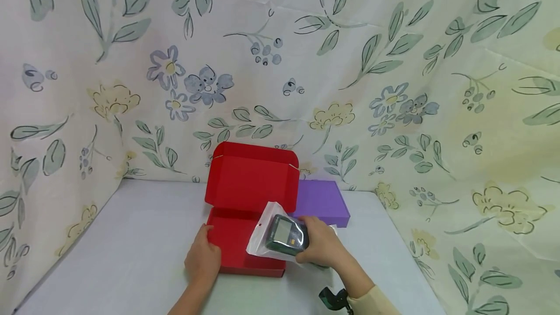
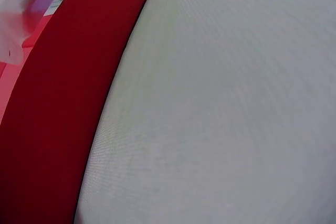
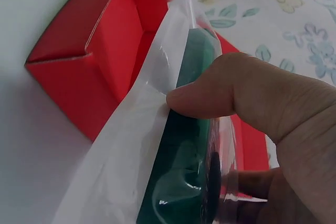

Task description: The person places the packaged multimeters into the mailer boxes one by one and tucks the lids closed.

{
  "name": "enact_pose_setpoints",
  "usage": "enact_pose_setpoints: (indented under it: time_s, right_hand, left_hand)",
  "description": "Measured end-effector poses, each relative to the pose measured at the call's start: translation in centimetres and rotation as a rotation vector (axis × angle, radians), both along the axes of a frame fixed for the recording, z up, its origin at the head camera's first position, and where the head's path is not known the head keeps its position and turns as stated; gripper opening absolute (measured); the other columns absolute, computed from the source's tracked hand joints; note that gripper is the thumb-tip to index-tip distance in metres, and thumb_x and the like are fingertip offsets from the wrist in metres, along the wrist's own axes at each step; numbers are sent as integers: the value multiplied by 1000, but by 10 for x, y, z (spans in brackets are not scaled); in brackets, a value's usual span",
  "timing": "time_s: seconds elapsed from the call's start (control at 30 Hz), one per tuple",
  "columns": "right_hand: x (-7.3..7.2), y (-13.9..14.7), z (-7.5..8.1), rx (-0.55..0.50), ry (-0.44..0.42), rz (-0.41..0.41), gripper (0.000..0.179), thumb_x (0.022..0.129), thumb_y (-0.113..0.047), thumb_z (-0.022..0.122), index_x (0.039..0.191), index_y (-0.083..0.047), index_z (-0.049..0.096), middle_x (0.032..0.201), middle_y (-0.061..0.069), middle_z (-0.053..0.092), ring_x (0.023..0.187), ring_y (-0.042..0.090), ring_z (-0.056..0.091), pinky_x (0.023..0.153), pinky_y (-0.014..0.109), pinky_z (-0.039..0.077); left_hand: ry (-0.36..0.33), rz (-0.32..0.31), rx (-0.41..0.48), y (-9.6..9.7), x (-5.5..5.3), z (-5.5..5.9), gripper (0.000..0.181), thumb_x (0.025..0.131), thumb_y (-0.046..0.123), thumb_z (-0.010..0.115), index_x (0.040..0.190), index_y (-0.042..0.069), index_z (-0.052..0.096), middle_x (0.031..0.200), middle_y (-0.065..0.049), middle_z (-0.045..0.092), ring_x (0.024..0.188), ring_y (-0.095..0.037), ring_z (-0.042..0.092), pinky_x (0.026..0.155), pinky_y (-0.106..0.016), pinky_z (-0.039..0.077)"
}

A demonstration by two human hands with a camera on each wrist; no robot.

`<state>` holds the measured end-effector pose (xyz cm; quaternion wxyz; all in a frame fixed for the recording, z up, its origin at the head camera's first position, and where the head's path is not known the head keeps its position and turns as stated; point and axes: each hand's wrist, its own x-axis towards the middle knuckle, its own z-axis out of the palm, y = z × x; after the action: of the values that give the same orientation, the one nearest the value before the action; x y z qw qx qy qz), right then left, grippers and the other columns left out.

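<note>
At the lower centre of the head view, we see the right hand pinching a dark green device in its plastic bag, tilted over the right side of the open red box, probably gripped by the body because loose plastic would slip. Left of it, our left hand holds the box's left wall, seemingly steadying it on the surface.
</note>
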<state>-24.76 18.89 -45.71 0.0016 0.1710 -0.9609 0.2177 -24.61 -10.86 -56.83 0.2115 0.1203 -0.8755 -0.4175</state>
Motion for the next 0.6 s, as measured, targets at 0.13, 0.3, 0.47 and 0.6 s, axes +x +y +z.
enact_pose_setpoints:
  time_s: [0.13, 0.3, 0.47, 0.6]
  right_hand:
    - [-2, -7, -1, 1, -7, 15, 92, 56, -27, 91, 137, -3, 54, 116, 6, 61, 102, 23, 55, 81, 47, 53]
    - [-5, -17, -2, -2, -9, 37, 92, 56, -28, 92, 137, -4, 54, 117, 6, 61, 103, 23, 55, 81, 46, 54]
    - [-8, -27, -4, 13, -22, 44, 92, 57, -30, 93, 138, -8, 54, 119, 4, 60, 105, 22, 55, 81, 46, 55]
    - [-12, -32, -7, 19, -30, 42, 93, 58, -31, 94, 138, -10, 54, 121, 2, 60, 107, 21, 55, 83, 45, 55]
  left_hand:
    - [-2, -5, -6, -1, 0, 0, 48, 81, -5, 62, 129, 2, 59, 127, -21, 67, 66, -27, 60, 50, -33, 44]
    - [-12, -3, -8, -1, 1, 0, 50, 80, -4, 66, 130, 2, 59, 127, -21, 66, 84, -36, 67, 58, -44, 53]
    - [-25, -4, -8, -2, 0, -2, 56, 78, -3, 70, 132, 2, 57, 129, -22, 64, 101, -41, 66, 73, -56, 58]
    - [-27, -14, 3, -2, 0, -1, 58, 78, -2, 73, 134, 2, 57, 132, -21, 63, 107, -42, 64, 77, -56, 58]
